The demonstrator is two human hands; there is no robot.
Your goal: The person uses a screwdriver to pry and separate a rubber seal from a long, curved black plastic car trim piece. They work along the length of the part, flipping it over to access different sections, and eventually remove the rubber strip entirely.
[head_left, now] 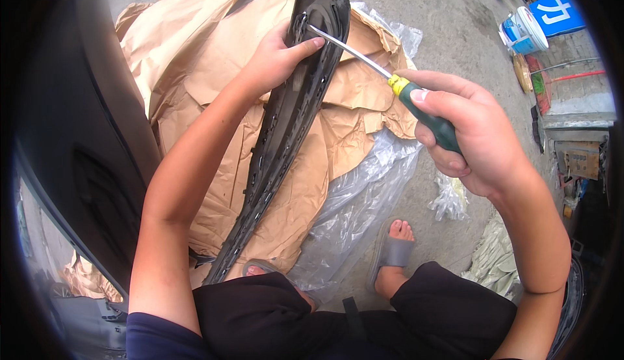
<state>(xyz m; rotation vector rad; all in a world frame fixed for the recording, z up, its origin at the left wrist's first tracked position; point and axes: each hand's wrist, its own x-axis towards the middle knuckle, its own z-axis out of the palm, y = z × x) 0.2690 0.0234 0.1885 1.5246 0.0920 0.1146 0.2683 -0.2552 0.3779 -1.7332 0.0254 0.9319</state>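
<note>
A long black plastic trim panel is held upright over crumpled brown wrapping paper spread on the concrete ground. The panel is glossy and curved, narrowing toward its lower end near the knees, and its inner face is lined with a row of small slots and clip holes. It is gripped near its upper end by the left hand, whose fingers are wrapped round the far edge while the thumb is pressed flat against the inner face.

A screwdriver is clamped in the right hand, the fist closed round the dark green handle with its yellow collar. The thin steel shaft is pointed up and left, and its tip is set at a slot just above the left thumb, touching or very nearly touching the plastic.

The step in hand appears to be prying or loosening a fitting on the inner face. The next move would call for careful leverage with the tip seated squarely, the panel being braced firmly so that the blade cannot slip toward the thumb.

Clear, wrinkled plastic film lies along the right edge of the paper, beside a sandalled foot.
</note>
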